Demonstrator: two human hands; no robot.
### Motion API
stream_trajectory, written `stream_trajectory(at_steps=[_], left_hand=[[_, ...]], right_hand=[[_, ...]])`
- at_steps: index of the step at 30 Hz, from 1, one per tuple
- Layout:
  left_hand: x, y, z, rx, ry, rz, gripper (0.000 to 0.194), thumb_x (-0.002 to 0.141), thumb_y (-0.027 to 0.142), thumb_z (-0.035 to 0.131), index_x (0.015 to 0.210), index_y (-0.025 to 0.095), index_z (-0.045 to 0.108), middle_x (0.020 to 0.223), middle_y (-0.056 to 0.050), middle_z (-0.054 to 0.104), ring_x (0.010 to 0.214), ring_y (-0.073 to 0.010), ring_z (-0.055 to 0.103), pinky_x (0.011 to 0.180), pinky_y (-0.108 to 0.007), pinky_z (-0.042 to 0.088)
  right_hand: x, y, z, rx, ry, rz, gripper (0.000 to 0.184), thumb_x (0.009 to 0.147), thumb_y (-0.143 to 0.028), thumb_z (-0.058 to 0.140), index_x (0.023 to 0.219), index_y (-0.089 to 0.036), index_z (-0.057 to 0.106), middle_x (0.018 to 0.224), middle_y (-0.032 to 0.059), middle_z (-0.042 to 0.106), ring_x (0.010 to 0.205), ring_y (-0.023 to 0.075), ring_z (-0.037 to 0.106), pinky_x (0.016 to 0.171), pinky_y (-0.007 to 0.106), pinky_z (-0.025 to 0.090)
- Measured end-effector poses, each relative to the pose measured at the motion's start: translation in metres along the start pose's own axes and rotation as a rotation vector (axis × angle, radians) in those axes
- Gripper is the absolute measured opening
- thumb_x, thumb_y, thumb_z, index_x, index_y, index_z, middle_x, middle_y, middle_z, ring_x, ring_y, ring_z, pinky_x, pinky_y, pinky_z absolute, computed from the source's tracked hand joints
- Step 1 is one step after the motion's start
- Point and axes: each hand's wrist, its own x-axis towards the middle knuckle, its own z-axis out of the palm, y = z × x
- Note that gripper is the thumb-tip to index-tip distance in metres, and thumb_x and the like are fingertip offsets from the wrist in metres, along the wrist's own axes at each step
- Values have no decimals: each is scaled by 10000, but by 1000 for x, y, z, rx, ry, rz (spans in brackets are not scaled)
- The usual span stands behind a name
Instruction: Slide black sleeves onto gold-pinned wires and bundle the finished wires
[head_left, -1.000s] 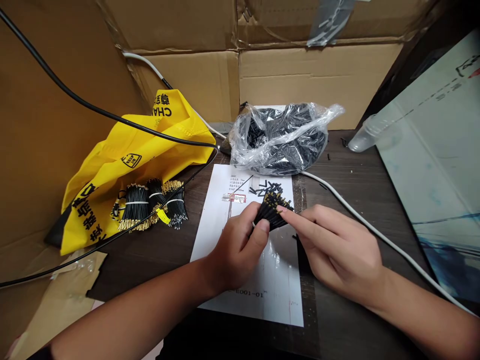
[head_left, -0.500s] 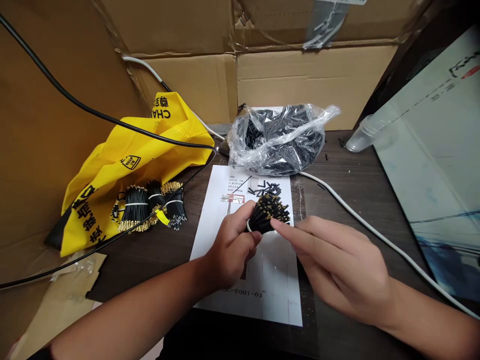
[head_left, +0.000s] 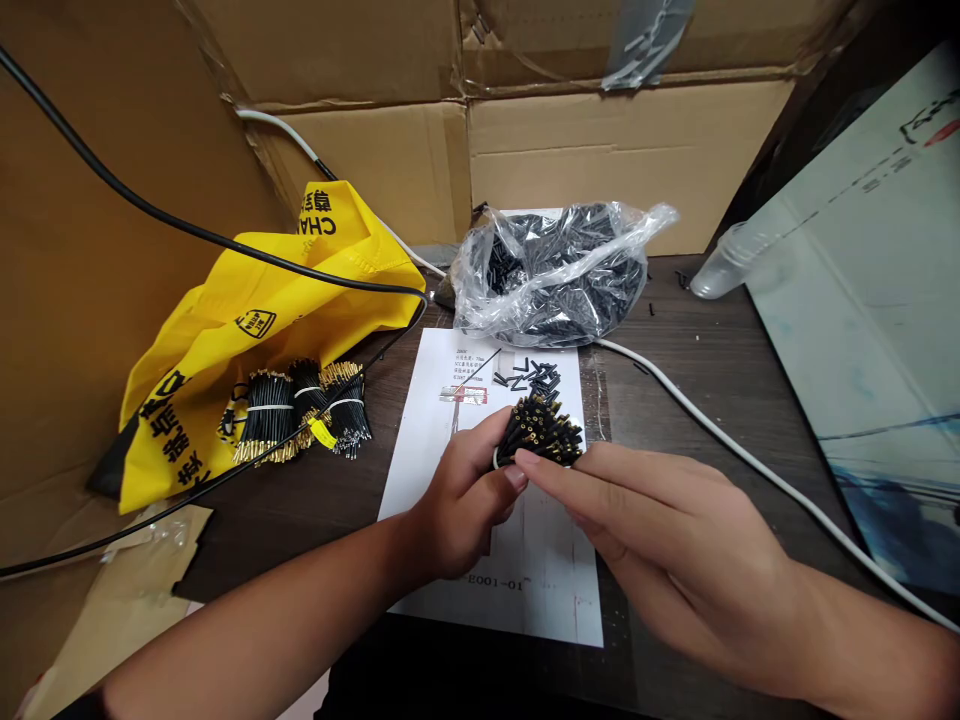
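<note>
My left hand (head_left: 469,490) is closed around a bundle of black wires (head_left: 541,428) bound with a white band. Gold-coloured ring-like ends of the wires fan out toward the far right. My right hand (head_left: 675,540) reaches in from the right, its fingers stretched out and the forefinger lying against the near side of the bundle. The rest of that hand's fingertips are partly hidden beneath. Just beyond the bundle, several short black tubes (head_left: 541,375) lie loose on a printed white sheet (head_left: 420,470).
A clear plastic bag (head_left: 555,280) full of black tubes stands behind the sheet. Several banded wire bundles (head_left: 268,415) rest by a yellow bag (head_left: 247,290) on the left. A white cable (head_left: 720,440) crosses on the right; a black cable (head_left: 187,230) hangs across the left. Cardboard boxes (head_left: 615,165) wall the back.
My right forefinger has slid left and slightly toward me along the bundle, from its end to near the band. My left hand keeps its hold. The view has shifted slightly.
</note>
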Motion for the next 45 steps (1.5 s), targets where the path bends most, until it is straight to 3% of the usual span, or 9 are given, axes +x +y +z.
stream_trajectory(at_steps=[5, 12, 17, 23, 35, 45], left_hand=[[2, -3, 3, -203, -47, -25, 284, 890, 451, 550, 979, 190, 480, 600, 84, 286, 443, -49, 215, 365, -154, 181], [2, -2, 3, -194, 30, -100, 239, 877, 413, 532, 927, 197, 441, 593, 77, 319, 464, -60, 245, 381, -152, 209], [3, 0, 4, -164, 24, -125, 272, 861, 434, 512, 965, 190, 457, 588, 78, 325, 448, -64, 287, 381, -152, 220], [4, -1, 4, -127, 45, -66, 262, 906, 442, 517, 957, 189, 468, 581, 85, 321, 440, -52, 265, 390, -152, 223], [5, -3, 5, 165, 152, 87, 285, 944, 457, 522, 920, 174, 551, 587, 54, 373, 512, -84, 293, 472, -212, 295], [4, -4, 1, -10, 63, -14, 264, 944, 443, 481, 987, 184, 497, 583, 74, 355, 447, -64, 289, 400, -176, 250]], right_hand=[[4, -3, -7, -75, -8, 19, 531, 928, -59, 436, 1450, -157, 441, 858, 25, 591, 689, 130, 536, 572, 262, 461], [5, -2, -5, -242, 56, 57, 458, 913, -46, 441, 1354, -128, 538, 793, 23, 561, 632, 127, 503, 548, 265, 432], [9, -3, -8, -149, 75, 122, 430, 909, -39, 447, 1303, -154, 574, 822, 29, 578, 676, 128, 530, 554, 247, 438], [12, -2, -12, -59, 71, 157, 419, 927, -63, 450, 1307, -195, 569, 854, 40, 613, 735, 145, 580, 594, 256, 484], [15, -1, -15, 12, 21, 152, 432, 907, -42, 468, 1300, -183, 581, 870, 41, 629, 762, 138, 606, 629, 240, 504], [19, 0, -15, 20, 58, 176, 340, 945, -117, 462, 1237, -193, 619, 898, 58, 685, 749, 153, 640, 621, 267, 523]])
